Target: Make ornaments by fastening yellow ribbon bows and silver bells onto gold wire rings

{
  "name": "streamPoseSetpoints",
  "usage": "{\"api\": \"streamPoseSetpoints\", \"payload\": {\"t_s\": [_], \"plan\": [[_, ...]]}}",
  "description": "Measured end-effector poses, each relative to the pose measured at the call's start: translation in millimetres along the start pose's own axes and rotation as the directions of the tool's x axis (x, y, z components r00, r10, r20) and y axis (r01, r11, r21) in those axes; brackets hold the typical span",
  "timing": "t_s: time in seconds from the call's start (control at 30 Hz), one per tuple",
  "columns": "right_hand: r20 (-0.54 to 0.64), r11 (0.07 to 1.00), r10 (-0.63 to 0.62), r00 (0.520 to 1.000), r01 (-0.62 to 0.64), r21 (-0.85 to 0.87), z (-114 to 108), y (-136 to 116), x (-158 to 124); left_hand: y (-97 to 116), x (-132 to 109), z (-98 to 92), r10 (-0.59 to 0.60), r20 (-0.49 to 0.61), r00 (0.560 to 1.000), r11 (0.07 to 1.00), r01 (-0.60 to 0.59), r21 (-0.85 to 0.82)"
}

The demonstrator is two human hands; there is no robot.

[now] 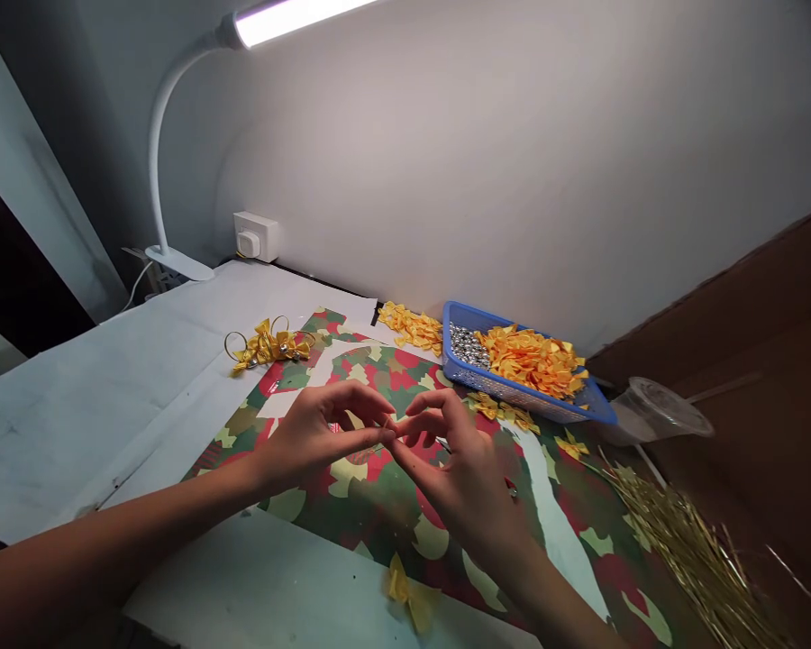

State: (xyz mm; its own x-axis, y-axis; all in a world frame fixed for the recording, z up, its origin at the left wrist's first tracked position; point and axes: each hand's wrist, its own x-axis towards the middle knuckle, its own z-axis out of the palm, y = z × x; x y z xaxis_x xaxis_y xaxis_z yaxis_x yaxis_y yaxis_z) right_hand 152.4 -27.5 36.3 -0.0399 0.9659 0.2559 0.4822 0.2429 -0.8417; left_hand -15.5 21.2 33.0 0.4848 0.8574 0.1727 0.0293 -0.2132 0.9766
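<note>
My left hand (311,439) and my right hand (465,461) meet at the fingertips above a camouflage-patterned sheet (432,536). Both are closed in a pinch, thumbs against fingers. Whatever lies between the fingertips is too small and too covered to name. Below them, toward the front edge, a yellow ribbon bow (409,590) shows blurred. Beyond my left hand sits a small cluster of finished-looking yellow bows (267,347) with thin gold loops and silver bells.
A blue basket (523,397) at the back holds silver bells (469,346) and yellow bows (533,359). More bows (412,326) lie beside it. Gold wire ties (689,550) lie at right, near a clear plastic cup (662,413). A white lamp (157,153) stands back left.
</note>
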Motion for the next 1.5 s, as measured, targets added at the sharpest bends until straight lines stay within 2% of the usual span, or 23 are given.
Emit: {"api": "streamPoseSetpoints", "payload": {"t_s": [0.1,0.2,0.3,0.37,0.43,0.5,0.63,1.03,1.3,1.5], "plan": [[-0.012,1.0,-0.006,1.0,0.006,0.022,1,-1,1,-2,2,-0.3,-0.053,-0.034,0.998,0.996,0.05,-0.08],[0.07,0.974,0.047,0.996,-0.061,0.218,2,1,5,-4,6,-2.7,-0.185,-0.023,0.982,0.943,0.171,-0.287],[0.258,0.845,0.134,0.957,-0.246,0.474,6,4,8,-8,9,-5.7,-0.277,-0.012,0.961,0.868,0.245,-0.431],[0.373,0.743,0.154,0.915,-0.356,0.566,9,6,9,-10,11,-6.7,-0.323,-0.009,0.946,0.827,0.277,-0.49],[0.412,0.684,0.158,0.897,-0.401,0.609,11,7,10,-12,12,-6.6,-0.368,-0.007,0.93,0.786,0.307,-0.536],[0.396,0.663,0.175,0.901,-0.405,0.629,11,8,10,-12,13,-6.0,-0.403,-0.018,0.915,0.762,0.324,-0.561],[0.373,0.72,0.189,0.908,-0.386,0.576,5,5,13,-9,15,-6.2,-0.431,-0.057,0.901,0.774,0.336,-0.537],[0.223,0.853,0.211,0.952,-0.291,0.433,0,0,15,-6,15,-5.1,-0.426,-0.035,0.904,0.733,0.322,-0.599],[0.244,0.906,0.163,0.956,-0.243,0.346,-5,3,10,-4,14,-5.2,-0.428,-0.028,0.903,0.721,0.322,-0.613],[0.234,0.912,0.159,0.959,-0.234,0.337,-10,4,11,-7,14,-5.7,-0.426,-0.025,0.904,0.723,0.324,-0.61]]}}
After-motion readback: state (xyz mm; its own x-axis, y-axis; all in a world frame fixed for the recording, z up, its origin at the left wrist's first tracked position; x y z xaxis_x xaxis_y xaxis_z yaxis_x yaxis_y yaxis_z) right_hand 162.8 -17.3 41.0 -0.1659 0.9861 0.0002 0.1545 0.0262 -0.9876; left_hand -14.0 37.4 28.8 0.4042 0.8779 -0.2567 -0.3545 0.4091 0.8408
